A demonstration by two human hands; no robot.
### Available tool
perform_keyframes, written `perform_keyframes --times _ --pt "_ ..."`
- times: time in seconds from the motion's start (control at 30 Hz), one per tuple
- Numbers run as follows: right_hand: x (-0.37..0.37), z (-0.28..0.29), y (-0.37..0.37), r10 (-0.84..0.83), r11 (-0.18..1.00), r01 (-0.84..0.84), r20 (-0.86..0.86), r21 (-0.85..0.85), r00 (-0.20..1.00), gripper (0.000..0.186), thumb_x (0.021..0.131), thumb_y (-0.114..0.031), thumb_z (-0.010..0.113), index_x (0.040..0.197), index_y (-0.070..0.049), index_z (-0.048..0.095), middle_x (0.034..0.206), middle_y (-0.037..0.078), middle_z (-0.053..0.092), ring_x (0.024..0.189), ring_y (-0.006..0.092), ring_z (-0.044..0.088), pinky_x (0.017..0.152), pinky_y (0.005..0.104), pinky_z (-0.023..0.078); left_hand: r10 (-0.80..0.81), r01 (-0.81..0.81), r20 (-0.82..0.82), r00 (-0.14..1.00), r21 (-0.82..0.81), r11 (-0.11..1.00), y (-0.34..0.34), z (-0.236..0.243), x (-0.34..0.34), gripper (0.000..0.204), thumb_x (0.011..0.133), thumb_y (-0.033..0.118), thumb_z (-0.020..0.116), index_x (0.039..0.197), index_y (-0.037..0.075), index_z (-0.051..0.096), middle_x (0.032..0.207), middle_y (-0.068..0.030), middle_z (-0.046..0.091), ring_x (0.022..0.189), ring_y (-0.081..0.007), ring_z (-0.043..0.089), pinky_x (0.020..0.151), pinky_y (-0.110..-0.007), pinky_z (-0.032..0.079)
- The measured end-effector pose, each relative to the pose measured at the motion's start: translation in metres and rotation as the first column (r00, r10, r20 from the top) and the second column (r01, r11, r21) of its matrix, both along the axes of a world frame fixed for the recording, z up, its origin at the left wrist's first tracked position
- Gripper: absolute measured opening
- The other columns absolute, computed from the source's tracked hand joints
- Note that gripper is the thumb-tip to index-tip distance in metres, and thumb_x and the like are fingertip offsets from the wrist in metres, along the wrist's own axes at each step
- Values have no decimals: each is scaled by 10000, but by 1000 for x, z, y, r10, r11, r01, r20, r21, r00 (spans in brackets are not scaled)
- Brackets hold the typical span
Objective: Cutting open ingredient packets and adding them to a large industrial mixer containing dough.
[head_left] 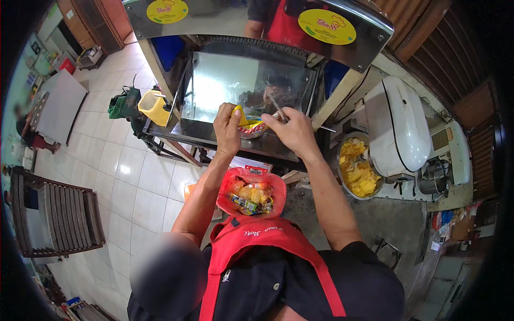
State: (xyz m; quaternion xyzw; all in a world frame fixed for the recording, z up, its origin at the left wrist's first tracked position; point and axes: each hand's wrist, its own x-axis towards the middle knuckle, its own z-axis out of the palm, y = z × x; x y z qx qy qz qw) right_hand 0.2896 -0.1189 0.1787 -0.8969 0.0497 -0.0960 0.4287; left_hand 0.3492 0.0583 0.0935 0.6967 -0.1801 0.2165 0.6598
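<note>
The broad flat silver metal plate (214, 75) is smooth and mirror-glossy. The yellow printed packet (252, 129) looks like thin, shiny plastic film; the red open-topped container (280, 187) seems smooth plastic. The red bib apron (262, 243) is matt cloth — the rounded white machine housing (409, 123), glossy. The white floor tiles (126, 163) have a faint sheen — the lumpy yellow mass (353, 160) looks rough.

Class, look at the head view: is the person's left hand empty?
No, the left hand grips a yellow packet.
</note>
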Motion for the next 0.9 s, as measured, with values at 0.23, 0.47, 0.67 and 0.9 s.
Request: perform_keyframes --times 0.23,0.47,0.67,0.9 --pt "-1 11 -2 92 993 -94 -20 -76 996 299 784 -290 746 821 0 688 704 199 647 690 293 666 649 389 488 -39 9 -129 991 -228 974 -9 -5 -1 247 960 148 566 761 16 501 737 -16 439 692 -110 398 643 -272 354" --pt "-2 2 -17 210 973 -188 171 -136 963 254 828 -231 708 883 12 660 808 181 666 780 299 670 669 368 491 -317 0 -284 905 -745 667 -5 4 13 236 998 199 539 790 88 530 742 9 530 704 -93 501 672 -272 429" --pt "4 -7 -25 208 977 -190 221 -101 953 306 826 -257 725 930 21 651 859 174 654 800 252 649 676 347 483 -392 -25 -230 891 -886 463 -13 14 14 245 1029 307 477 898 102 502 875 -9 585 768 -126 583 728 -308 493" --pt "11 -9 -32 285 952 -277 -50 132 957 272 775 -224 753 892 14 696 735 146 670 672 158 615 665 312 474 -402 172 -111 909 -778 604 -14 2 11 243 1013 282 528 1083 56 582 957 -14 618 845 -84 578 743 -260 479"
